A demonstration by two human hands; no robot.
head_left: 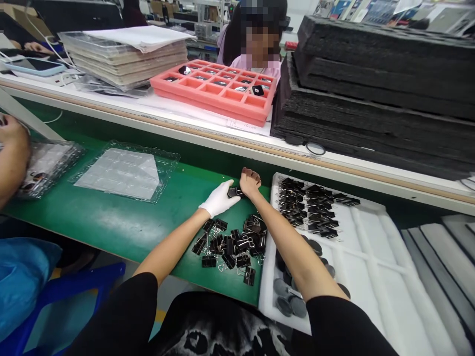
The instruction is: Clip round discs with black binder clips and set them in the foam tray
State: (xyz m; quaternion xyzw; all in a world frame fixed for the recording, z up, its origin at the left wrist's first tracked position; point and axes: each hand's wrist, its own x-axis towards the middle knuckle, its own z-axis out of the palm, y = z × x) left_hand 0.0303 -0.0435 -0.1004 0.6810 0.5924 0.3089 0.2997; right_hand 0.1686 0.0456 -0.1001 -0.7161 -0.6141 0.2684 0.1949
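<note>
My left hand [219, 199], in a white glove, grips a black binder clip [234, 192] above the green table. Bare and with curled fingers, my right hand [251, 182] meets the clip from its right side; its fingertips are partly hidden. Whether something thin sits in the clip's jaws, I cannot tell. Below my hands lies a loose heap of black binder clips [228, 251] with silver wire handles. To the right, a white foam tray [365, 232] carries rows of binder clips [321, 210] and several dark round discs [284, 305], partly covered by my right forearm.
Clear plastic trays [122, 173] lie at left, near another person's arm [13, 153]. Across the raised shelf edge [208, 136] stand a pink foam tray [211, 101], stacked plastic trays [126, 64] and black foam blocks [378, 99]. A person sits opposite. Grey sheets [438, 267] stand far right.
</note>
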